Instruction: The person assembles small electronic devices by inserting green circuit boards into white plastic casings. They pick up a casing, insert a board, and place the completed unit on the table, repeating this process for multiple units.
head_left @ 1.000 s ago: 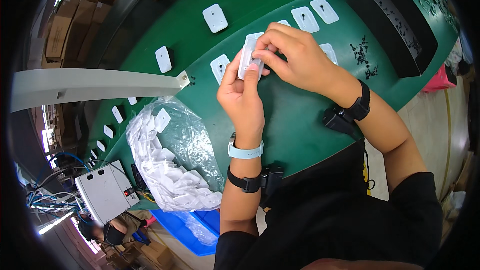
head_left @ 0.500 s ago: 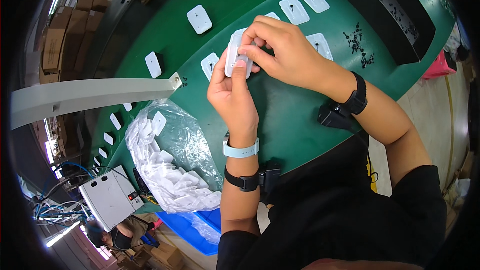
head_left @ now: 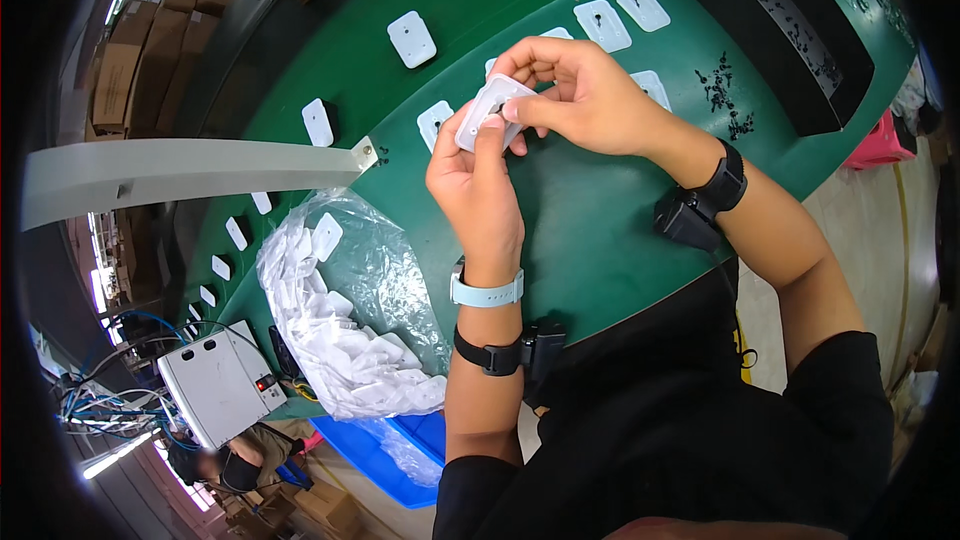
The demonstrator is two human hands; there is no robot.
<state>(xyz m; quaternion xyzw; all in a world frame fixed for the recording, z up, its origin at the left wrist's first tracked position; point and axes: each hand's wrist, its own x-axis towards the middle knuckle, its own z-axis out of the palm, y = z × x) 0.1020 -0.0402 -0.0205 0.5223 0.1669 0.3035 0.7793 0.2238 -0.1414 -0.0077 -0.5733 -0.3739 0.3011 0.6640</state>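
Note:
My left hand (head_left: 478, 180) grips a white plastic plate (head_left: 482, 122), rectangular with rounded corners, its thumb on the face and its fingers behind. A small black part (head_left: 499, 109) shows at the plate's middle. The thumb of my right hand (head_left: 605, 105) presses by that part, and its bent fingers are at the plate's far edge; they partly hide the contact. Similar white plates lie around my hands, among them one with a black part on it (head_left: 603, 26), a second (head_left: 640, 6) beside it and one (head_left: 433, 123) left of my hands.
Loose black parts (head_left: 718, 87) lie on the green table to the right, before an open black box (head_left: 850, 80) holding more. A clear bag of white plates (head_left: 350, 370) rests at left, below a metal arm (head_left: 200, 178). Other plates (head_left: 412, 39) sit on the green strip beyond.
The white plate has turned and tilted clockwise between my hands. My right thumb has moved slightly against its middle. The whole view has shifted a little.

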